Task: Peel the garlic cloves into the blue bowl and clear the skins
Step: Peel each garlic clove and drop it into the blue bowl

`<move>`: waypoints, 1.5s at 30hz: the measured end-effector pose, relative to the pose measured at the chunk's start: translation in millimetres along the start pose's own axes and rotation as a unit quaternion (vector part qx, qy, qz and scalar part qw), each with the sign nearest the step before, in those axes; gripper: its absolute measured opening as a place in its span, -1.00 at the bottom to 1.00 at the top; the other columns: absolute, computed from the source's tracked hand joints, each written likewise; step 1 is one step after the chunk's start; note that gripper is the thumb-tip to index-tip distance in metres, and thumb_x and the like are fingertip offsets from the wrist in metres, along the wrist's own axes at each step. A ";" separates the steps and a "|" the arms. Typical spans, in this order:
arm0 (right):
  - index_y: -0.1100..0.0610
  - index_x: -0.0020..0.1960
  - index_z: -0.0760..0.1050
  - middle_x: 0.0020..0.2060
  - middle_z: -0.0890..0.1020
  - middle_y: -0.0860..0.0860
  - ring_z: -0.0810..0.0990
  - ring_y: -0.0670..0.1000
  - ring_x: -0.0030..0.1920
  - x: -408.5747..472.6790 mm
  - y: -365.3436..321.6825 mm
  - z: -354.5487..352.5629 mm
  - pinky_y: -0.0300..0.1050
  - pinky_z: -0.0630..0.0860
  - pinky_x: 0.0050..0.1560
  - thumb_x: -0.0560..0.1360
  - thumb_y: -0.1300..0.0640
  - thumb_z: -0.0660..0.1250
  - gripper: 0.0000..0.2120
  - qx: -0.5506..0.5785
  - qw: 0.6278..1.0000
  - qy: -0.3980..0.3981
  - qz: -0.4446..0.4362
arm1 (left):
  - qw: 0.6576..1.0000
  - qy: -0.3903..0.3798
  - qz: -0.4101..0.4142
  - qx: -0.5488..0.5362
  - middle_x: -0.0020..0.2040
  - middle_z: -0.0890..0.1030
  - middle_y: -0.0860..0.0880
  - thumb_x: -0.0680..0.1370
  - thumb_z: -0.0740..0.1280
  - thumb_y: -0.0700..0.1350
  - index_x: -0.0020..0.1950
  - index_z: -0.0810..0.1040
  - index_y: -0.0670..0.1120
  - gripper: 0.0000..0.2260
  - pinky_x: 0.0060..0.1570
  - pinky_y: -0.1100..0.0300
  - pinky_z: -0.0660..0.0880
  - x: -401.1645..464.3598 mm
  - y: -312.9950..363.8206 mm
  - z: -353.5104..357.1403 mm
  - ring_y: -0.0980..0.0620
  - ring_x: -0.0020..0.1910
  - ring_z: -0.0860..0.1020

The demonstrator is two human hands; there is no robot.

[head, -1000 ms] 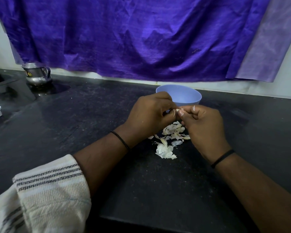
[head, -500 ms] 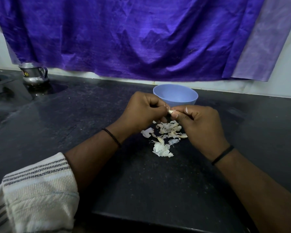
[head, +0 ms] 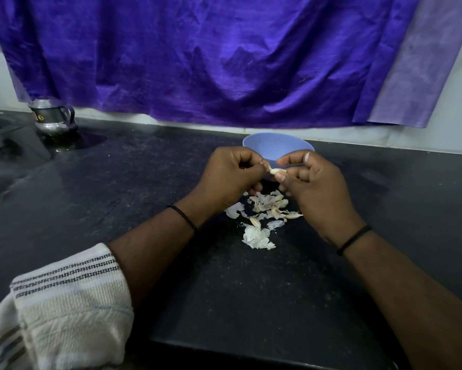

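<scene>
Here, a person's two bare hands meet above a dark, speckled stone tabletop (head: pixel 96 198), seen from a head-worn camera looking down. The right hand (head: pixel 315 190) pinches a small, pale garlic clove (head: pixel 277 171) between its thumb and curled fingers (head: pixel 293 158). The left hand (head: pixel 229 177), its own fingers curled, pinches a thin shred of papery skin (head: pixel 265 164) at the clove's left end — the two hands are almost touching.

Just behind them stands a round, light-blue plastic bowl (head: pixel 277 145), partly hidden by the hands; what lies inside it cannot be seen. Below the hands, on the tabletop, lies a loose scatter of white and cream garlic skins (head: pixel 261 217), with what may be a clove or two among them.

Each wrist wears a thin black band. A cream striped woven sleeve (head: pixel 64 303) covers the left upper forearm. Far left — a small steel jug (head: pixel 52 116). A crumpled purple cloth (head: pixel 197 57) hangs across the wall behind.
</scene>
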State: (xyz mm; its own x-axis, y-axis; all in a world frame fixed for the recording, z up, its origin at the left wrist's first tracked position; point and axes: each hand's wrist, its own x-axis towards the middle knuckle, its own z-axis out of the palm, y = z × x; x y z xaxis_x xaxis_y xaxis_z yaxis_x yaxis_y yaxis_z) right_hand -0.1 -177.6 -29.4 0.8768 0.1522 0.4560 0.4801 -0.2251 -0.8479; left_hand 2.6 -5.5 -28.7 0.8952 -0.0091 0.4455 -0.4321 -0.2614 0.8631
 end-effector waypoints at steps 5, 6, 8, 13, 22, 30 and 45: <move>0.06 -0.03 0.65 -0.20 0.69 -0.14 0.63 -0.28 -0.19 -0.9 -0.2 -1.6 -0.45 0.49 -0.14 0.48 0.28 0.46 -0.86 -0.086 0.995 -0.007 -0.056 | 1.000 -0.001 -0.002 -0.002 -0.40 0.62 -0.07 0.54 0.37 -0.33 -0.16 0.63 -0.23 -0.90 -0.36 0.12 0.60 -0.6 1.2 -0.7 0.04 -0.45 0.59; 0.07 -0.04 0.66 -0.21 0.69 -0.15 0.63 -0.29 -0.20 -0.7 0.4 -2.1 -0.46 0.48 -0.15 0.48 0.28 0.46 -0.87 -0.091 0.994 -0.005 -0.065 | 1.000 -0.004 -0.004 -0.002 -0.40 0.62 -0.06 0.54 0.37 -0.33 -0.16 0.63 -0.22 -0.89 -0.36 0.14 0.60 -0.8 1.9 -0.8 0.05 -0.45 0.59; 0.08 -0.06 0.67 -0.22 0.68 -0.17 0.62 -0.29 -0.22 -0.3 0.8 -2.5 -0.47 0.47 -0.16 0.48 0.27 0.47 -0.89 -0.093 0.992 0.007 -0.084 | 1.000 -0.010 -0.010 -0.010 -0.39 0.61 -0.07 0.55 0.36 -0.33 -0.15 0.63 -0.22 -0.90 -0.36 0.16 0.60 -1.5 3.2 -0.4 0.06 -0.45 0.58; 0.03 -0.07 0.64 -0.22 0.71 -0.07 0.63 -0.15 -0.29 2.9 0.3 -1.5 -0.32 0.52 -0.20 0.50 0.26 0.45 -0.87 0.020 0.996 0.054 -0.064 | 0.998 0.007 -0.030 -0.048 -0.34 0.60 -0.12 0.55 0.38 -0.31 -0.08 0.60 -0.37 -0.90 -0.43 0.22 0.54 -0.4 3.4 -0.7 0.04 -0.45 0.56; 0.10 0.02 0.60 -0.04 0.71 0.05 0.59 -0.09 -0.18 3.6 -2.9 -3.1 -0.25 0.53 -0.18 0.55 0.27 0.36 -0.89 0.141 0.990 0.013 0.010 | 0.995 0.014 0.042 0.090 -0.25 0.57 0.00 0.59 0.37 -0.12 -0.20 0.64 -0.14 -0.81 -0.33 0.19 0.49 -1.9 -1.7 1.7 0.12 -0.33 0.52; 0.10 0.01 0.63 -0.17 0.68 -0.10 0.56 -0.20 -0.22 1.9 -3.8 -2.3 -0.28 0.50 -0.28 0.54 0.26 0.39 -0.89 0.115 0.993 0.000 0.016 | 0.991 0.036 0.077 0.106 -0.11 0.55 0.09 0.55 0.35 -0.24 0.03 0.59 -0.05 -0.88 -0.20 0.25 0.49 0.0 -2.7 -0.5 0.14 -0.25 0.50; 0.05 0.01 0.60 -0.29 0.70 -0.05 0.66 -0.14 -0.27 0.6 -4.3 -0.4 -0.28 0.55 -0.26 0.48 0.32 0.45 -0.79 0.063 0.997 0.043 -0.015 | 0.995 0.027 0.085 0.041 -0.25 0.68 0.00 0.52 0.44 -0.25 -0.06 0.70 -0.18 -0.95 -0.33 0.16 0.56 -3.4 -0.5 5.0 0.06 -0.39 0.59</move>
State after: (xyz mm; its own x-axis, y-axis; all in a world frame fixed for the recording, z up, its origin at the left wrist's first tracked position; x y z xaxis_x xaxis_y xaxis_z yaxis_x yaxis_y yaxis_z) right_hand -1.6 -177.0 -25.4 0.8642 0.0730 0.4978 0.5029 -0.0992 -0.8586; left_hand 0.2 -10.2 -31.8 0.8025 -0.0091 0.5965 -0.5637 -0.3392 0.7532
